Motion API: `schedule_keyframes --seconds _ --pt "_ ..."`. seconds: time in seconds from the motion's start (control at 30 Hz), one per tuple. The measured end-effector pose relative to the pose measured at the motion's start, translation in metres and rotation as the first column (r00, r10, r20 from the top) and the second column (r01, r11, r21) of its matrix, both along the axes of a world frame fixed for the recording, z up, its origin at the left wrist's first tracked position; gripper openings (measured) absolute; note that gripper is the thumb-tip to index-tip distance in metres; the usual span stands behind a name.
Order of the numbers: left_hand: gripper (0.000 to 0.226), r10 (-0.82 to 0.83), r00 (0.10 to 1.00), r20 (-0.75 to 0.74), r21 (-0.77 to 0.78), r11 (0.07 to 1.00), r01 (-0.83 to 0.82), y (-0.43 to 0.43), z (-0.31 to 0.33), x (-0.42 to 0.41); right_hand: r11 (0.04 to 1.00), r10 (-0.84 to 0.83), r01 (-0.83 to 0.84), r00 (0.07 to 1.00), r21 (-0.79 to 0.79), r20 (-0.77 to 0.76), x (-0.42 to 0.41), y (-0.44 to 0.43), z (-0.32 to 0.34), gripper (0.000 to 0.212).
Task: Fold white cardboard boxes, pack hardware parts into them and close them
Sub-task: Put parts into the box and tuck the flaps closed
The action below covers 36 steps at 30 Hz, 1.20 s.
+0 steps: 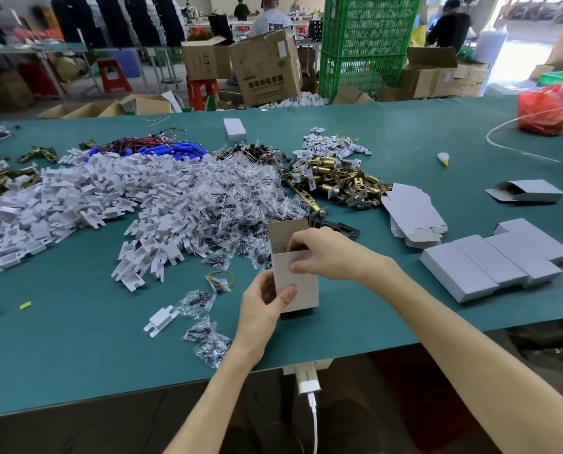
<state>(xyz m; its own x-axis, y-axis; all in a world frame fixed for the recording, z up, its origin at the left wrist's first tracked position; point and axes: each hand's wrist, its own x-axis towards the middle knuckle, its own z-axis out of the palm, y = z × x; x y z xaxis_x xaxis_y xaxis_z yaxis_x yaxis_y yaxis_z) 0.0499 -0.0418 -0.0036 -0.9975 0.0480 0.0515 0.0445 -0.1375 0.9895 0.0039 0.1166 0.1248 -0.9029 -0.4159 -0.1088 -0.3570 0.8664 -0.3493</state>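
At the near edge of the green table (pixel 77 355) a white plug (pixel 308 381) with its cable hangs below the top. Just beyond it a white box (pixel 298 283) stands upright near the middle of the table, its top open and the lid flap raised on the far side. The left hand (pixel 267 303) grips the lower part of the box, thumb across the near face and fingers round the left side. The right hand (pixel 322 253) pinches the near wall at the mouth, thumb outside and fingers curled down inside. Whether those fingers also hold a part cannot be told.

Left of the hands lie a few clear bags (pixel 204 335) of small dark pieces, one white bracket (pixel 160 319) and a yellow band (pixel 221 276). To the right, a row of closed boxes (pixel 489 267) sits touching side by side, with a stack of flat blanks (pixel 411 211) just beyond.

Farther out, a broad heap of white brackets (pixel 77 198) covers the left, running into a heap of bagged pieces (pixel 234 191) at centre. A dark plate (pixel 335 226) lies just behind the box, and brass latches (pixel 335 178) are piled beyond it. An open box (pixel 525 191) lies on its side at far right.

Farther still are blue cells (pixel 175 149) with red wires, a small closed box (pixel 234 128), a glue bottle (pixel 443 158) and a red bag (pixel 545 109). Past the table stand brown cartons (pixel 267 67) and green crates (pixel 365 40).
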Motion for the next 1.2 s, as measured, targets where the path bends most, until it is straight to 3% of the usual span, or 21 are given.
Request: schedule_keyframes --seconds 0.07,0.37,0.5,0.6,0.67,0.77,0.87,0.97,1.2 --pt "0.034 -0.003 1.000 0.000 0.001 1.000 0.003 0.000 0.000 0.000 0.999 -0.017 0.018 1.000 -0.051 0.012 0.001 0.002 0.000 0.027" --pt "0.031 0.013 1.000 0.011 0.008 1.000 -0.013 0.001 0.001 -0.001 0.999 0.032 -0.031 0.999 0.032 -0.035 0.002 0.001 0.002 0.024" --pt "0.032 0.028 1.000 0.010 0.017 0.999 -0.028 0.001 0.000 0.000 0.992 -0.033 0.015 0.989 -0.123 -0.144 0.006 0.010 0.000 0.012" --pt "0.039 0.016 1.000 -0.012 0.033 0.999 -0.015 0.001 0.002 0.000 0.961 -0.088 0.005 0.954 -0.276 -0.288 0.010 0.021 -0.013 0.023" --pt "0.049 0.005 1.000 -0.021 0.064 0.998 -0.004 0.001 0.004 0.001 0.905 -0.139 0.013 0.954 -0.425 -0.267 0.014 0.025 -0.026 0.036" --pt "0.065 -0.001 1.000 -0.005 0.100 0.995 0.001 0.001 0.005 0.001 0.739 -0.218 0.142 0.975 -0.659 -0.034 0.020 0.027 -0.049 0.048" --pt "0.071 -0.043 0.999 -0.011 0.088 0.995 0.043 0.003 0.005 0.001 0.563 -0.184 0.252 0.967 -0.787 0.178 0.029 0.025 -0.072 0.048" --pt "0.071 -0.029 0.999 -0.020 0.046 0.998 0.030 0.005 0.007 0.002 0.413 -0.165 0.290 0.956 -0.863 0.243 0.039 0.016 -0.088 0.054" --pt "0.042 0.018 1.000 -0.012 0.036 0.999 -0.018 0.003 0.002 0.001 0.235 -0.128 0.353 0.935 -0.906 0.331 0.045 0.003 -0.098 0.040"
